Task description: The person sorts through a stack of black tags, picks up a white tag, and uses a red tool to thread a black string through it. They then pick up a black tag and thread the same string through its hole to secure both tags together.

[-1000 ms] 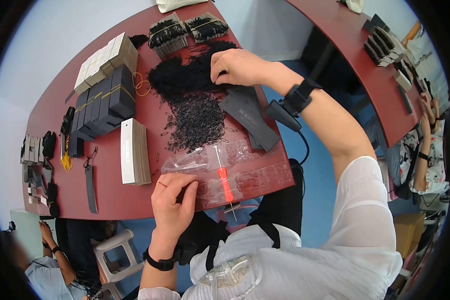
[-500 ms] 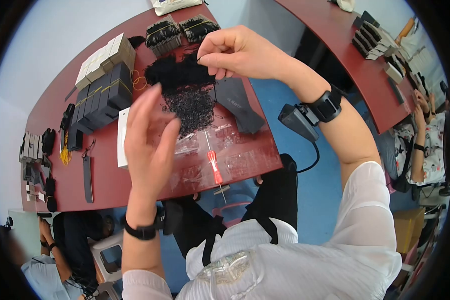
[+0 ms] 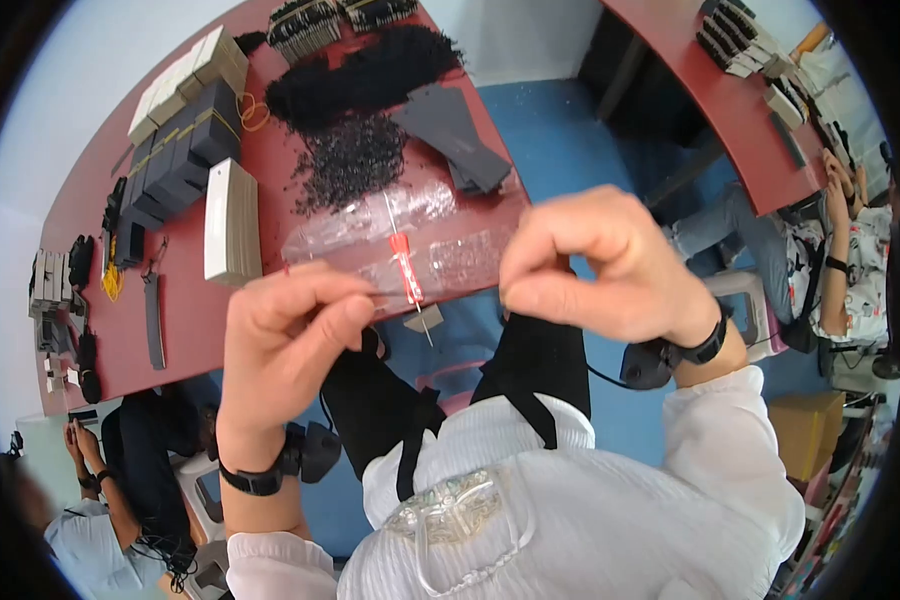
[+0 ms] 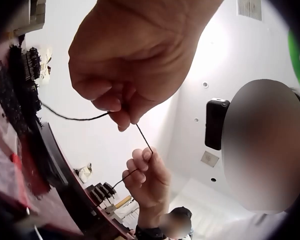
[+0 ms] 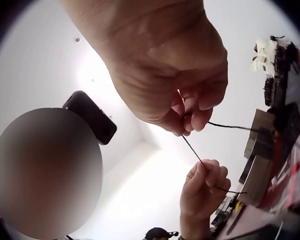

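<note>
A thin black cord (image 4: pixel 145 137) runs between the two hands, and its loose ends trail out past the fingers. In the head view the left hand (image 3: pixel 285 345) pinches it between thumb and forefinger, at the table's front edge. The right hand (image 3: pixel 605 265) pinches the cord likewise, over the right corner of the table. In the right wrist view the cord (image 5: pixel 192 149) looks taut between the pinched fingertips. A red-handled tool (image 3: pixel 405 268) with a metal shaft lies between and beyond the hands.
The red table (image 3: pixel 185 330) holds a black cord heap (image 3: pixel 360 75), small black clips (image 3: pixel 355 160), dark tags (image 3: pixel 452 135), a white tag stack (image 3: pixel 232 222), banded dark stacks (image 3: pixel 185 145) and clear plastic (image 3: pixel 450 255). Another person sits at a second table (image 3: pixel 715 120).
The right hand has come back from the cord heap toward the body with a cord. The left hand rose, then came down and now pinches the cord too.
</note>
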`<state>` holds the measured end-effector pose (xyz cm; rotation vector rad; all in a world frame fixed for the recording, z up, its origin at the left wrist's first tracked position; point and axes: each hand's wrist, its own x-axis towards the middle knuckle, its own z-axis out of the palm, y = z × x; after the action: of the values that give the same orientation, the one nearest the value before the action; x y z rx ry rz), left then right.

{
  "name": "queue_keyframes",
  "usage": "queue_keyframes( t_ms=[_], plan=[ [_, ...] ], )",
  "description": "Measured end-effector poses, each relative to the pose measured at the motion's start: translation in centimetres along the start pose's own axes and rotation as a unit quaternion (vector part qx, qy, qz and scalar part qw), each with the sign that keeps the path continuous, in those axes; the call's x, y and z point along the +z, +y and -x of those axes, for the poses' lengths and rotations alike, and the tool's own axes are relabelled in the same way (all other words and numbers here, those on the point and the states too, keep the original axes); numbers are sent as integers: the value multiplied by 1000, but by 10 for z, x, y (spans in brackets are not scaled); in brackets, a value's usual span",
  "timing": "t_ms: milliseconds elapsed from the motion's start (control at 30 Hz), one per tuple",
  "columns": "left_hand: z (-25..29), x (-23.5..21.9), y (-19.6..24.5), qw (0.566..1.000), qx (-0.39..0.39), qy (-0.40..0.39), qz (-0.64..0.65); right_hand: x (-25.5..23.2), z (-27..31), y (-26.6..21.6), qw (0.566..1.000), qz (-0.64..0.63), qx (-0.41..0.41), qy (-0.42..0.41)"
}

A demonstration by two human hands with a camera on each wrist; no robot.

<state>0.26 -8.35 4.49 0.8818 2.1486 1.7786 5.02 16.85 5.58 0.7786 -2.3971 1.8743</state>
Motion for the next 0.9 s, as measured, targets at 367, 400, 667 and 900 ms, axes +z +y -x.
queue_keyframes(
  t_ms=[367,400,667,900],
  plan=[
    [58,32,-86,983,-149,91,-56,70,39,92,987,117,97,53],
    [62,35,-92,983,-152,84,-57,72,41,95,987,115,101,52],
    [80,70,-126,969,-236,40,66,95,51,128,996,56,43,60],
    [70,73,-149,959,-262,27,108,102,47,139,996,49,37,64]
  ],
)
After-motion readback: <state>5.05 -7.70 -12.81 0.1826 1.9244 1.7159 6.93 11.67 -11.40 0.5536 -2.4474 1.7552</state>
